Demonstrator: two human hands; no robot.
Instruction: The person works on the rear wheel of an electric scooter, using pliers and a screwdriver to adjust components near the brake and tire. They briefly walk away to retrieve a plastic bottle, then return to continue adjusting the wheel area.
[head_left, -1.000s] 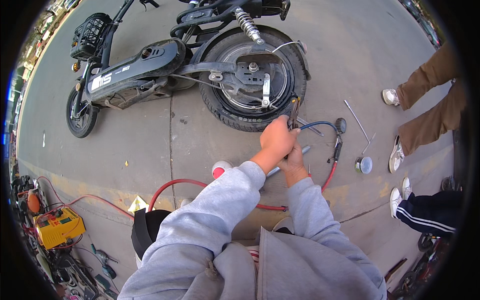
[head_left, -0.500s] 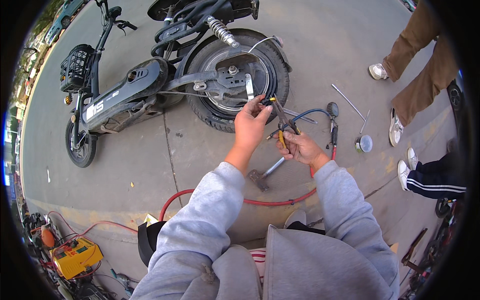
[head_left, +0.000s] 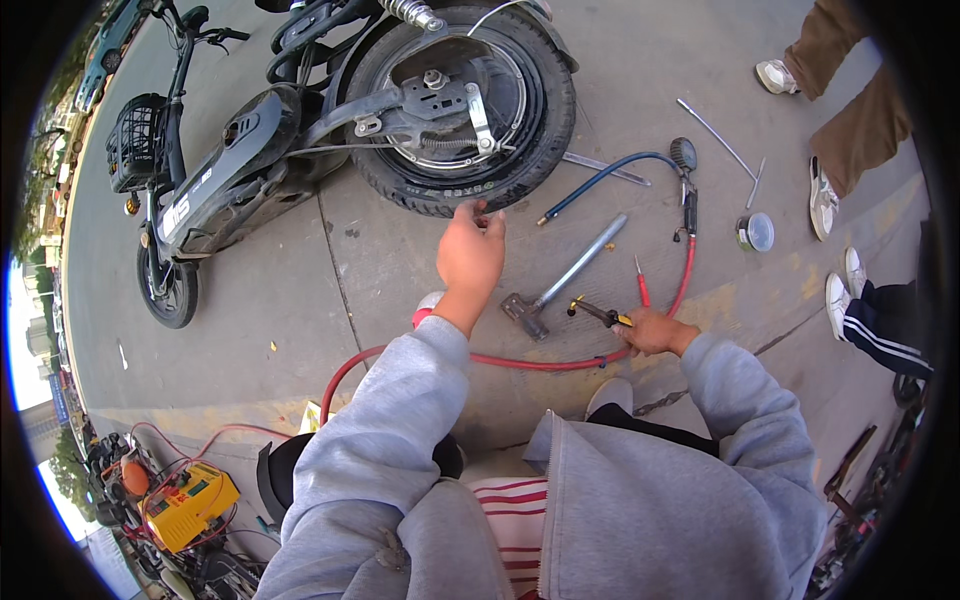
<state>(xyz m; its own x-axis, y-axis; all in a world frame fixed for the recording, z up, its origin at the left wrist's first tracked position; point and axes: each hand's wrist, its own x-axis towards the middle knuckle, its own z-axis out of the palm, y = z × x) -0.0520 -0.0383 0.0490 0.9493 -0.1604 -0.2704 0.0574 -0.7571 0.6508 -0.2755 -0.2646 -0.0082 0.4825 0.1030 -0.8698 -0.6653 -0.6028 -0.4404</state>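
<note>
My right hand grips pliers with yellow and black handles, low over the pavement right of the hammer. At the jaws is a small dark and yellow piece, too small to name. My left hand is at the near edge of the rear tyre, its fingers curled; whether anything is in them is hard to see. This wheel belongs to a dark electric scooter lying on its side or leaning, with its hub, brake arm and spring facing me.
A hammer, a red screwdriver and a pressure gauge with a blue hose lie on the ground. A red air hose crosses before my feet. A tub, a T-shaped rod, a yellow charger and bystanders' shoes are around.
My right hand has drawn the pliers away from the wheel, toward me and to the right. My left hand has come down slightly to the tyre's near edge. The view has shifted.
</note>
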